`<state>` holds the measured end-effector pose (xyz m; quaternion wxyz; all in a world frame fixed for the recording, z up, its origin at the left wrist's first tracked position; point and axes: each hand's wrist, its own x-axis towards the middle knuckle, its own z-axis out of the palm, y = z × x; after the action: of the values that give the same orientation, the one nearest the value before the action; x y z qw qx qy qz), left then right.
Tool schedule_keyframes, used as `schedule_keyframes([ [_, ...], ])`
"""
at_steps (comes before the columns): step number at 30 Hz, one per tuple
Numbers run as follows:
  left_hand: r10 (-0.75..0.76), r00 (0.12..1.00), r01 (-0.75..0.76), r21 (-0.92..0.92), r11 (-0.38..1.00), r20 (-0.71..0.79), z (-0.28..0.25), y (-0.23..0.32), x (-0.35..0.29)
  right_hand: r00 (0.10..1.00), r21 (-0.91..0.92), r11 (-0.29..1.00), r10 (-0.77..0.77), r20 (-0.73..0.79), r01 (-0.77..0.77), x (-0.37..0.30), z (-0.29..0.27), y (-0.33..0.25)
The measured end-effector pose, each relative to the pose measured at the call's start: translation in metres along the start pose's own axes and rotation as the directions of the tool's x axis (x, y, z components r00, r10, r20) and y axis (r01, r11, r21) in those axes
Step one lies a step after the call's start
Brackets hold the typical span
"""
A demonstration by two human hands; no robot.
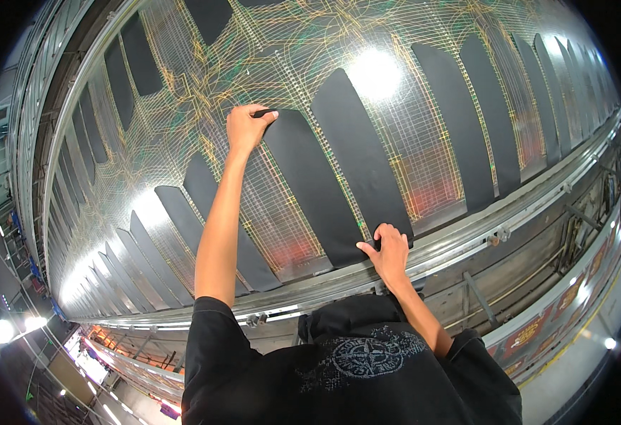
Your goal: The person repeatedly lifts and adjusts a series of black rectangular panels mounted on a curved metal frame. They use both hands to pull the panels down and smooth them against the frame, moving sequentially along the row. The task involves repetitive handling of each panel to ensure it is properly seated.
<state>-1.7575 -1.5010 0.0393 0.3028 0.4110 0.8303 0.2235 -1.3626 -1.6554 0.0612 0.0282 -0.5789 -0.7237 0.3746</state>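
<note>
On the long table covered with printed guide lines (282, 234) lie black cut fabric panels. My left hand (248, 127) pinches the far tip of one black panel (303, 177) between thumb and fingers. Its arm reaches out across the patterned surface. At the table's near edge, my right hand (388, 251) is closed with thumb and fingertips together at the lower end of the neighbouring black panel (360, 156). Exactly what lies between those fingertips is partly hidden. A narrow strip of coloured lines separates the two panels.
More black panels (445, 106) repeat in rows to both sides and along the far side. A metal rail (459, 237) runs along the near edge, with pipes and frames below. Bright lamp glare (375, 73) reflects off the surface.
</note>
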Motion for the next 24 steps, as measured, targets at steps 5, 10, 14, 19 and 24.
schedule_keyframes([
  [5,0.009,1.000,-0.009,0.020,1.000,-0.014,0.003,-0.006,0.004,0.997,0.010,0.999,-0.044,-0.068,0.045,0.001,0.002,0.000],
  [10,0.009,1.000,-0.008,0.022,1.000,-0.024,0.005,-0.003,0.003,0.999,-0.013,1.000,-0.026,-0.035,0.025,0.001,0.004,0.003],
  [14,0.120,0.977,-0.096,0.140,0.985,-0.176,0.011,-0.003,-0.004,0.999,-0.008,1.000,-0.025,-0.033,0.025,0.000,0.003,0.002],
  [19,0.431,0.843,-0.302,0.378,0.875,-0.323,0.029,0.015,-0.030,1.000,-0.006,1.000,-0.003,-0.029,0.003,0.001,0.001,0.000],
  [24,0.558,0.783,-0.409,0.449,0.794,-0.274,0.045,0.000,-0.041,0.999,0.002,1.000,-0.012,-0.031,0.012,-0.001,0.002,0.001],
])
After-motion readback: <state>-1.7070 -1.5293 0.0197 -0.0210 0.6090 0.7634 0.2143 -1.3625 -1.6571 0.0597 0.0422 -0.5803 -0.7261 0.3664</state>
